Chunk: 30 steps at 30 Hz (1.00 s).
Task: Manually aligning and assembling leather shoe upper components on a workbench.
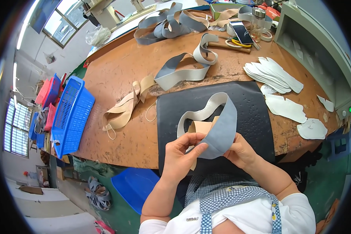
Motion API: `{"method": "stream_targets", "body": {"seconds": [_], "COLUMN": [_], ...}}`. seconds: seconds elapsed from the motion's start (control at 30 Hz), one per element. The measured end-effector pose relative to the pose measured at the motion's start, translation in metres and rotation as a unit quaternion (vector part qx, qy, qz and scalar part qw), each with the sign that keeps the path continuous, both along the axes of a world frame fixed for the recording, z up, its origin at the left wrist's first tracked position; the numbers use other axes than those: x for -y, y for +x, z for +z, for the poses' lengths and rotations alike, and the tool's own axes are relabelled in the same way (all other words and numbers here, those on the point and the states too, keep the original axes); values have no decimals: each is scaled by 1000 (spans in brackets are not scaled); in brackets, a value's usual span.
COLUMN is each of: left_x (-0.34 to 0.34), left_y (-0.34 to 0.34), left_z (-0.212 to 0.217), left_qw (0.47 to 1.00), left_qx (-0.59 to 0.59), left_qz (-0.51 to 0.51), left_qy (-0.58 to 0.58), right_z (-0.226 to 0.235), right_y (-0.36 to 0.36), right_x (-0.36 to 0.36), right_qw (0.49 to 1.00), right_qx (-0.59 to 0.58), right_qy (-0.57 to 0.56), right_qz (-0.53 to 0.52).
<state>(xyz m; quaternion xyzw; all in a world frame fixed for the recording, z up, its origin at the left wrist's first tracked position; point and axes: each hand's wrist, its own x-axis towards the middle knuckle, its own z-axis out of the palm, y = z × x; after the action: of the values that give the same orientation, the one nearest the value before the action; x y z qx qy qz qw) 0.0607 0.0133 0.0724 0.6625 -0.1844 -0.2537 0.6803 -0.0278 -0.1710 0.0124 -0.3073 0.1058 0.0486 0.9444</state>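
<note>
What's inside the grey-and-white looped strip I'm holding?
Through the loop, pale tan pieces show, with a black flat mat beyond. The loop's grey front and your left hand cover part of them, so whether they're attached there can't be seen.

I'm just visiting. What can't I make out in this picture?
All in the head view:
- Right hand: some fingertips, hidden behind the blue-grey strip.
- Tan piece: partly covered by the blue-grey strip and the left hand.
- Blue tub: right side, behind the left forearm.
- Rounded white piece: its marks, too small to read.
</note>
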Motion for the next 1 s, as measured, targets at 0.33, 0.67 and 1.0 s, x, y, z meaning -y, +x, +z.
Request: {"method": "stream_targets", "body": {"seconds": [0.33, 0.67, 1.0], "left_x": [-3, -6, 1], "left_y": [3, -4, -8], "left_z": [-7, -3, -3], "left_qw": [944, 988, 987], "left_qx": [302, 116, 135], "left_qz": [36, -20, -8], "left_qy": [131, 96, 88], "right_z": [-3, 17, 36], "right_y": [0, 7, 15], "right_x": [-12, 18, 6], "right_qw": [956, 999, 990], "right_qx": [17, -21, -23], "right_qy": [-249, -30, -119], "right_qz": [-154, -4, -70]}}
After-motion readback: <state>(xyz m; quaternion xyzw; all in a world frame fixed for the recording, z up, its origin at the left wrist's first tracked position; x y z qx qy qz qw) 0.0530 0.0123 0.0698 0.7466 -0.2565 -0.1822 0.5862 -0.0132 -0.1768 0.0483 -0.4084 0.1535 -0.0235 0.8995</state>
